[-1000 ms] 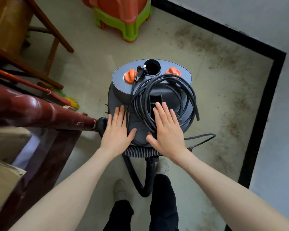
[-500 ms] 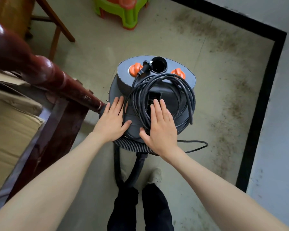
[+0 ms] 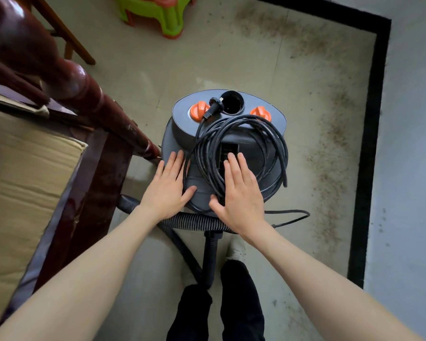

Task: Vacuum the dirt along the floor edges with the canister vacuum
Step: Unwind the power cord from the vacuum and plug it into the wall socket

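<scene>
A grey canister vacuum (image 3: 261, 129) with two orange knobs stands on the tiled floor in front of me. A coiled black power cord (image 3: 268, 141) lies on its lid, its plug by the round inlet hole. My left hand (image 3: 166, 188) rests flat on the lid's left side, fingers straight. My right hand (image 3: 239, 193) lies flat on the lid's middle, over the cord. The ribbed black hose (image 3: 194, 221) curls around the vacuum's near side and down between my feet. Dark dirt (image 3: 330, 168) lies in a band along the black floor edge at the right and back.
A dark red wooden bed frame (image 3: 89, 99) with a beige mattress (image 3: 22, 173) stands close on the left, almost touching the vacuum. A green and orange plastic stool (image 3: 167, 16) and a wooden chair leg (image 3: 67, 33) are at the back. A grey wall (image 3: 411, 143) bounds the right.
The view has shifted, so the bed frame looms larger at the left and the vacuum sits a little further right. Both hands stay flat on the lid.
</scene>
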`<control>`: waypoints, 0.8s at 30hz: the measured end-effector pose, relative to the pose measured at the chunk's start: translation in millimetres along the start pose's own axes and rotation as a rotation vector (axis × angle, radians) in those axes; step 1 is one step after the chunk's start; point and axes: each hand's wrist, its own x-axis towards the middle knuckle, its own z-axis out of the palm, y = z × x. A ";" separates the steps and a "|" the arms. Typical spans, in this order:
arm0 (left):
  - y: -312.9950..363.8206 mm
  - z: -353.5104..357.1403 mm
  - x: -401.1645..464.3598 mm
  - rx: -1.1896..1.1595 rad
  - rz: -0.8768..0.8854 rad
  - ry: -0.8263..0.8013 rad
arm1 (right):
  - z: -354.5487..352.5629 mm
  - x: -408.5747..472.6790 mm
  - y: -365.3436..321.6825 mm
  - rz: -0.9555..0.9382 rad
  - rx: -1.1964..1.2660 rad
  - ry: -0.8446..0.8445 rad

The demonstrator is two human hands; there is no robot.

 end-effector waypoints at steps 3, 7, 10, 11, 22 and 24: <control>-2.8 7.7 -12.0 0.025 0.015 -0.008 | 4.3 -14.5 -9.1 0.012 0.000 -0.006; -12.2 14.0 -24.4 0.058 0.040 0.010 | 12.2 -28.7 -21.8 0.027 0.030 0.001; -15.6 13.3 -30.1 0.100 0.052 0.011 | 15.3 -34.2 -26.5 0.031 0.034 0.002; -15.6 13.3 -31.1 0.111 0.047 0.008 | 15.6 -35.2 -27.1 0.029 0.029 -0.003; 30.6 19.7 -76.4 -0.106 -0.280 -0.071 | -4.4 -38.4 -12.1 -0.095 -0.039 -0.252; 38.7 11.2 -80.4 -0.202 -0.328 -0.075 | -13.9 -47.7 -11.5 -0.128 -0.005 -0.284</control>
